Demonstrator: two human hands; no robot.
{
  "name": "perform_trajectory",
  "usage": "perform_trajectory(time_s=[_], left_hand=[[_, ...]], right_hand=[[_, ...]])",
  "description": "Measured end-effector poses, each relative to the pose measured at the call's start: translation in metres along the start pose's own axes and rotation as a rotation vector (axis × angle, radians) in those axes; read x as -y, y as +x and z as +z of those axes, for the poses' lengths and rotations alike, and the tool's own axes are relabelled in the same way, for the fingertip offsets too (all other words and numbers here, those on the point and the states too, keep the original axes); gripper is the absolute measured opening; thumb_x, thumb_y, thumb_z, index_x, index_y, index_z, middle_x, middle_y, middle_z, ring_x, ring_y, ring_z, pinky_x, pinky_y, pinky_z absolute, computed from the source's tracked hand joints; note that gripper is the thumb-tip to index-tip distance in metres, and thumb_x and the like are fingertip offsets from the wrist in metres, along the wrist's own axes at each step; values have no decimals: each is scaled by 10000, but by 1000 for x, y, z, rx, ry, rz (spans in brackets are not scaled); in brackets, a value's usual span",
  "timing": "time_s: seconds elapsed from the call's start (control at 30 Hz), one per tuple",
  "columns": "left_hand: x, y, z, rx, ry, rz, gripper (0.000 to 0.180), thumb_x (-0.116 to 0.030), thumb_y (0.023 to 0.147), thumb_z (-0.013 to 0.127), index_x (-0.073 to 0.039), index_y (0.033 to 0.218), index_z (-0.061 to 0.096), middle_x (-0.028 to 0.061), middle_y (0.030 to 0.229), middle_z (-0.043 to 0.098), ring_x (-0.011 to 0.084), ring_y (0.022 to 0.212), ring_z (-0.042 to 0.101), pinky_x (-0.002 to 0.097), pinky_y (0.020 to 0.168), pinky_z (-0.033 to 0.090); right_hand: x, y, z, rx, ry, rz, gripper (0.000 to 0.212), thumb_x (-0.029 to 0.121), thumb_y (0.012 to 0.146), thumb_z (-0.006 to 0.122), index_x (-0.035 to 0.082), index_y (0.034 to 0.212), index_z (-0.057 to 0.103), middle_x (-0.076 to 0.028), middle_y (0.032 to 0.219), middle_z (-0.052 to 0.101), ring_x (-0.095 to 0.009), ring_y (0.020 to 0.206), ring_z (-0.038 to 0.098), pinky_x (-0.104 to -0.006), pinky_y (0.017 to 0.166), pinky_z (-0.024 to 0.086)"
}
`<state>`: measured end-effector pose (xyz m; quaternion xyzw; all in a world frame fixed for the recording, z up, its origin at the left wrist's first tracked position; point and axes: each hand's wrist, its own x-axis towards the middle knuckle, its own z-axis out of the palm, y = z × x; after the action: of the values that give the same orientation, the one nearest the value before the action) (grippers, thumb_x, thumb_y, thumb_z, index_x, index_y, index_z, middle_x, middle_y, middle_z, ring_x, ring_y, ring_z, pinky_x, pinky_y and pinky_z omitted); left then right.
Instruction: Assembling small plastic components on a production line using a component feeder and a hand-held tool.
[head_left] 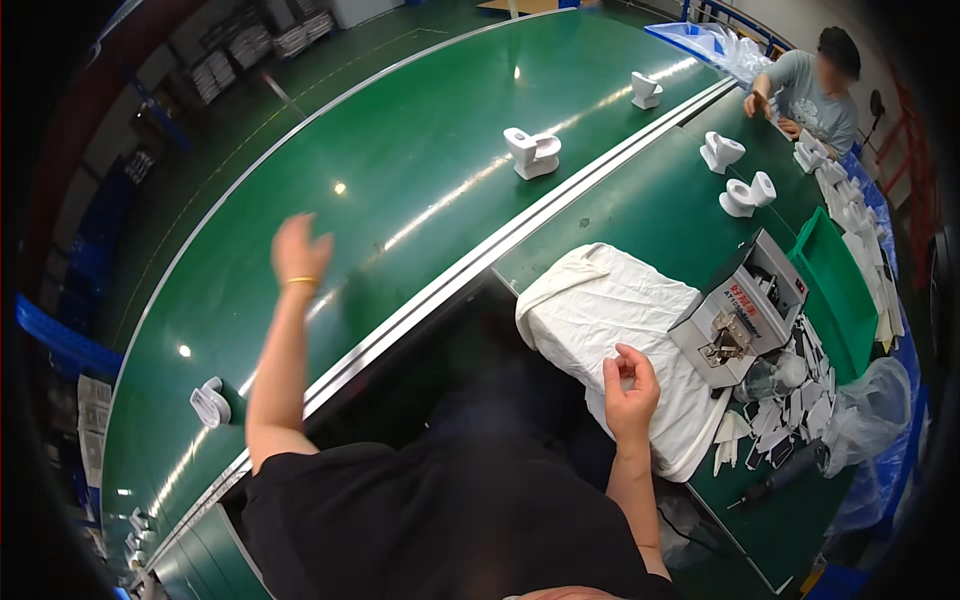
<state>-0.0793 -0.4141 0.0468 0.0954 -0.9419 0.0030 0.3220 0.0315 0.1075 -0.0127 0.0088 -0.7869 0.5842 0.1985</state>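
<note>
My left hand [298, 252] reaches out over the green conveyor belt [420, 150], its fingers spread and slightly blurred, with nothing in it. White toilet-shaped pieces stand on the belt: one [532, 153] beyond the hand, one [647, 91] farther off, and one [210, 403] at the near left. Above a white cloth [590, 295] on the side table is my right hand [631, 398]; its fingers are loosely curled, the thumb is apart from them, and no object shows between. Two more toilet-shaped pieces [722, 152] [748, 195] stand on the side table.
Right of the cloth is an open cardboard box [690, 335] with metal parts. Beside it lie small white and dark pieces [790, 415], a powered screwdriver [785, 480], a green tray [835, 290] and a clear plastic bag [870, 425]. A co-worker [815, 95] sits at the far right.
</note>
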Motion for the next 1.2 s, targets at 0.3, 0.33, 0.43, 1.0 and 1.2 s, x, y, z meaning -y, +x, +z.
perform_trajectory(time_s=[0.3,0.33,0.43,1.0,1.2], left_hand=[[194,-168,-177,370,-326,-1188,348,-311,867,546,-4,991,652,90,944,640,198,887,569,327,837,442],[209,-177,-165,307,-304,-1287,287,-236,889,532,0,1003,650,118,949,655,212,862,585,324,808,462],[308,-221,-115,359,-250,-1268,238,-155,903,527,4,1032,649,142,962,671,231,856,606,345,781,490],[-352,-97,-75,1563,-1890,-661,410,-322,958,511,-16,1228,555,116,1105,645,245,978,638,378,867,513],[-384,-148,-90,1402,-1591,602,840,-412,847,694,-6,1466,299,191,1400,444,344,1239,484,429,988,448]], right_hand=[[7,1,0,-23,-42,-58,226,32,816,711,17,1035,655,-68,802,619,-161,713,601,-266,674,501],[5,1,0,-29,-60,-70,220,37,820,710,19,1033,656,-73,801,622,-166,713,605,-271,674,504],[7,3,14,-9,-66,-105,210,55,821,706,28,1022,648,-84,789,624,-205,707,611,-302,663,507],[64,-22,-22,-165,-274,-422,855,316,666,877,44,1345,435,-163,1336,499,-388,1287,419,-471,1076,345],[72,-53,-79,-437,209,59,611,174,852,721,-17,1332,396,-135,1185,555,-203,1055,569,-332,906,475]])
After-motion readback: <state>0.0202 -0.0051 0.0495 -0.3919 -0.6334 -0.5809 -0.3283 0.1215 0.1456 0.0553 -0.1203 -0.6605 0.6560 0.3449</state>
